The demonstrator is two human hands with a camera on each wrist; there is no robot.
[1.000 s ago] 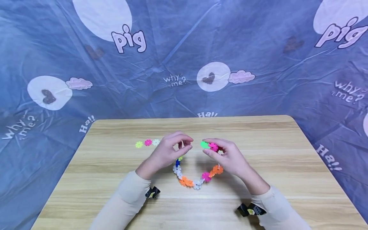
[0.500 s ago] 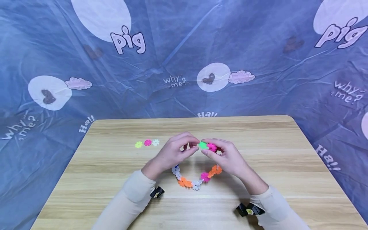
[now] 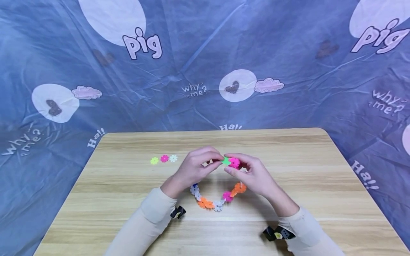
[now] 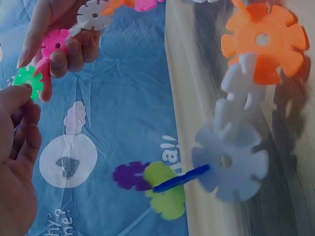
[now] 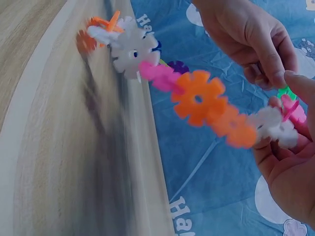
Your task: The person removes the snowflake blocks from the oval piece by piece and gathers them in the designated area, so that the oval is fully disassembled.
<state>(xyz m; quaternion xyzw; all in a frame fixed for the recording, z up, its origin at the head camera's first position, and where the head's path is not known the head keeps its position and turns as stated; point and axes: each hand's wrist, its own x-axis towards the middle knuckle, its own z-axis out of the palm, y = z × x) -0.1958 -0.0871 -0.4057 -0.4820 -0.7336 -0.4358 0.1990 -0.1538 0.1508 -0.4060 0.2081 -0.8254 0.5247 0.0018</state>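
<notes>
My left hand (image 3: 199, 166) pinches the edge of a green flower-shaped interlocking disc (image 4: 28, 81) between thumb and fingertips. My right hand (image 3: 254, 174) holds the end of a chain of such discs, with a pink disc (image 4: 55, 44) and a white disc (image 5: 275, 129) among its fingers. The green disc meets the pink one in the left wrist view. From the right hand the chain hangs in a curve through orange discs (image 3: 240, 187), a pink one and white ones. Its far end has a blue disc (image 4: 182, 178), a yellow-green disc (image 4: 165, 194) and a purple disc (image 4: 131, 175).
On the wooden table (image 3: 128, 213), left of the hands, lie three loose discs in a row: yellow-green (image 3: 154, 161), pink (image 3: 164, 158) and white (image 3: 173, 158). A blue printed cloth (image 3: 179, 42) hangs behind and beside the table.
My left hand has moved right to the green disc and now pinches it. The right hand stays nearly in place with the chain. The loose white disc shows fully now.
</notes>
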